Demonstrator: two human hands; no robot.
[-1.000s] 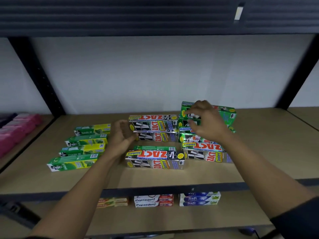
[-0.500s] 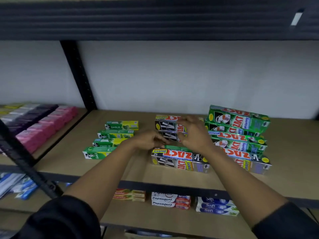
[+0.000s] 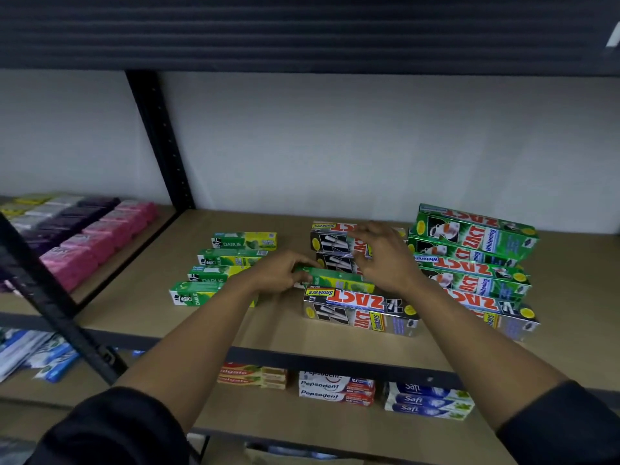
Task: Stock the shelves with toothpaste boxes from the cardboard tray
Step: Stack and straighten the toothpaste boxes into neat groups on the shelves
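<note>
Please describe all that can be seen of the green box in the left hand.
The green and yellow toothpaste box is a slim carton, coloured like the Darlie boxes to its left; its print is unreadable. It lies level, on or just above the wooden shelf, behind the front Zact Smokers box. The left hand grips its left end; the right hand covers its right end.

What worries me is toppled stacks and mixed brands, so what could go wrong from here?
1. The left hand grips a green Darlie box lying among the Zact Smokers boxes, apart from the Darlie row; left there, brands would mix.
2. The Zact Whitening stack is skewed, its top box tilted, and the right hand works close beside it; a sideways move of that arm might topple it.
</note>
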